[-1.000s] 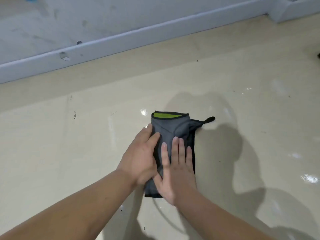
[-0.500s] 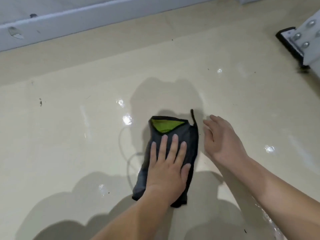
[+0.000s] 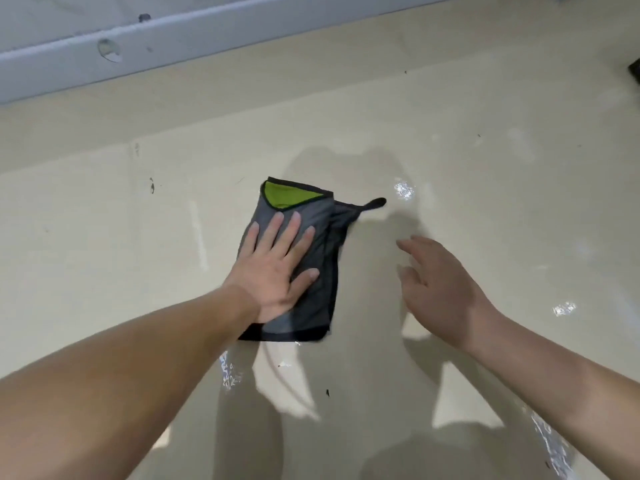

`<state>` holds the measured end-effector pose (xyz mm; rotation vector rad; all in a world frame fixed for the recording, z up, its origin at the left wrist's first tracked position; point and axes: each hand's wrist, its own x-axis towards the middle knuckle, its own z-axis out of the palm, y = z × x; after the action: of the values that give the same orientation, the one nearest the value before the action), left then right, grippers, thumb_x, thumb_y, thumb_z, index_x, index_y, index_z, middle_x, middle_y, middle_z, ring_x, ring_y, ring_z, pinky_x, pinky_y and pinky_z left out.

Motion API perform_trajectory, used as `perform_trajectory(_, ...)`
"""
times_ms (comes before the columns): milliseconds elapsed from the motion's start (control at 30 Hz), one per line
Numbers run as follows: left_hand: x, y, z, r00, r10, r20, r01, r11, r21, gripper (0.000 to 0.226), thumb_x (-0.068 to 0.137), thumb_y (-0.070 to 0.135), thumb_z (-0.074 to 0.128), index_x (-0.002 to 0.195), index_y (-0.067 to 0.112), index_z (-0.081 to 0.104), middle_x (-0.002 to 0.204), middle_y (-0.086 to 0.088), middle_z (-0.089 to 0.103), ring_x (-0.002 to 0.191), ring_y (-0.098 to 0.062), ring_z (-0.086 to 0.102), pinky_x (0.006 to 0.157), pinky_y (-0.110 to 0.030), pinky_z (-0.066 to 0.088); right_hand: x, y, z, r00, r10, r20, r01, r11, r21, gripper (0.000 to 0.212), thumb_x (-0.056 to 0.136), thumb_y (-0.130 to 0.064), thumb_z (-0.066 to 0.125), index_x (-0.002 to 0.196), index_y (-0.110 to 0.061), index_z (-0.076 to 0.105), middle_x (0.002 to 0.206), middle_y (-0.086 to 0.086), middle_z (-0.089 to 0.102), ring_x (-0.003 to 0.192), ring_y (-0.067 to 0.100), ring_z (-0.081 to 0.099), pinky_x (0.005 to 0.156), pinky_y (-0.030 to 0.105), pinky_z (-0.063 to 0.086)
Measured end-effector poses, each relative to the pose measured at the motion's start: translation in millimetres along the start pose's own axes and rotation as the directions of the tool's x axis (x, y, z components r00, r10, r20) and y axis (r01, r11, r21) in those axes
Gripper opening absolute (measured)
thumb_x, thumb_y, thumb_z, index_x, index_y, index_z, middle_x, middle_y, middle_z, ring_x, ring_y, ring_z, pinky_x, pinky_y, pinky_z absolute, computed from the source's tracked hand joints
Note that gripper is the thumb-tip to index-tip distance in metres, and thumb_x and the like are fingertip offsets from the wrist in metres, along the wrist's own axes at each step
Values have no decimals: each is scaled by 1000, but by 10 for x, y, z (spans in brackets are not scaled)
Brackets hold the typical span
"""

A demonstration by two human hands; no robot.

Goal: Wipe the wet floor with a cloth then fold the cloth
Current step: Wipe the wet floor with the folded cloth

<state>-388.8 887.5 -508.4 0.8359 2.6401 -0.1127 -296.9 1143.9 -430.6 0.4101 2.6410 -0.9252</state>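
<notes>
One folded cloth [image 3: 323,251] lies lengthwise near-to-far, loop [image 3: 375,202] pointing right, under left hand [image 3: 277,268].

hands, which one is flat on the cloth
The left hand, fingers spread flat on the grey cloth; the right hand is beside it, off the cloth.

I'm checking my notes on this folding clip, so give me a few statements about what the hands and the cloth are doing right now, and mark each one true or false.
1. The left hand lies flat on the grey cloth. True.
2. The right hand pinches the cloth's black loop. False: it is off the cloth, to its right, holding nothing.
3. A green lining shows at the cloth's far end. True.
4. The cloth lies spread open in one layer. False: it is folded into a narrow stack.
5. The floor shows wet glints. True.
</notes>
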Motion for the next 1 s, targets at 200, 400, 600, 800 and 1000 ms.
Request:
perform_trajectory(200,-195,150,104,997,76,17,-76,997,-35,85,95,74,1,161,24,-18,166,-9,-31,149,-35,-37,121,-62,-14,-356,-390,-24,968,94,232,-30,963,-268,52,103,-20,41,154,-12,35,156,6,45,138,27,48,113,41,41)
perform_trajectory(400,-902,62,488,905,425,-21,-425,905,-21,99,88,85,20,164,25,-3,170,-10,-21,151,-34,-33,121,-63,-11,-602,-1062,176,903,99,419,232,708,-668,71,101,-32,39,161,-30,2,144,-9,45,122,21,54,93,39,51)
perform_trajectory(600,-1175,-553,620,905,393,-166,-407,911,-63,92,89,85,26,163,31,19,173,-1,2,157,-23,-17,125,-57,-4,-387,-1667,925,909,67,412,250,703,-665,45,101,-34,43,143,-25,30,132,-2,52,110,27,58,91,43,53)
perform_trajectory(800,-1443,-1703,613,969,-177,-174,146,973,-177,89,88,86,15,163,38,5,173,3,-8,158,-22,-14,125,-55,-7,-88,-2208,1606,974,-54,218,163,837,-522,40,102,-35,39,140,-22,42,136,2,48,124,30,53,97,45,50)
perform_trajectory(1000,-2056,-1471,812,910,-406,-87,366,884,-291,86,93,79,11,163,32,-3,171,-2,-19,153,-28,-30,122,-59,-13,-190,-2160,1874,999,-24,36,32,966,-255,42,106,-38,43,143,-23,54,136,4,55,128,26,54,99,39,46)
